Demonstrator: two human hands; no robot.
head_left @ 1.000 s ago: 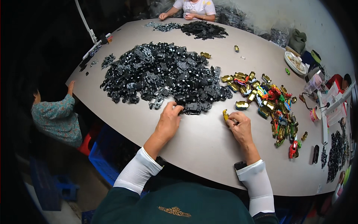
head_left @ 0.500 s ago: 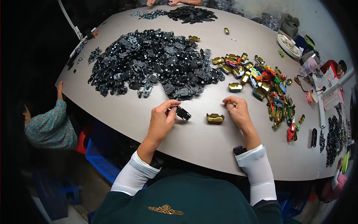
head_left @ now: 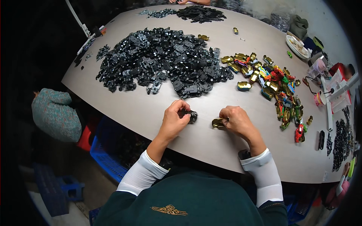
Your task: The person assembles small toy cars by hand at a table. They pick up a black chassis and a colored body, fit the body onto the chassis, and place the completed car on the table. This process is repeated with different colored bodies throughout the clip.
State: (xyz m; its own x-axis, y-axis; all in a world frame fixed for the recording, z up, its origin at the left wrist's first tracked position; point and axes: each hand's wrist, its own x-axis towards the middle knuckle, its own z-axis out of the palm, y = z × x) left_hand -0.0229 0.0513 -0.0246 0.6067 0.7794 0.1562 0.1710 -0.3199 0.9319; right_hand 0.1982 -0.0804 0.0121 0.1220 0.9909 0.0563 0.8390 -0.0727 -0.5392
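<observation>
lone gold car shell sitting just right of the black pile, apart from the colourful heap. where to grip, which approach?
Judging by its pose, come from above and pinch the gold car shell across its two long sides. It lies flat and alone on the table, with bare surface all round; the black pile is to its left.

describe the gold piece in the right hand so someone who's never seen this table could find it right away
Start at the big heap of black parts in the middle of the grey table, then drop to the near edge where two bare hands rest. The right hand pinches a small gold car shell at its fingertips. Unlike the gold shells scattered among the colourful pile to the right, it lies alone and is the only one held.
</observation>
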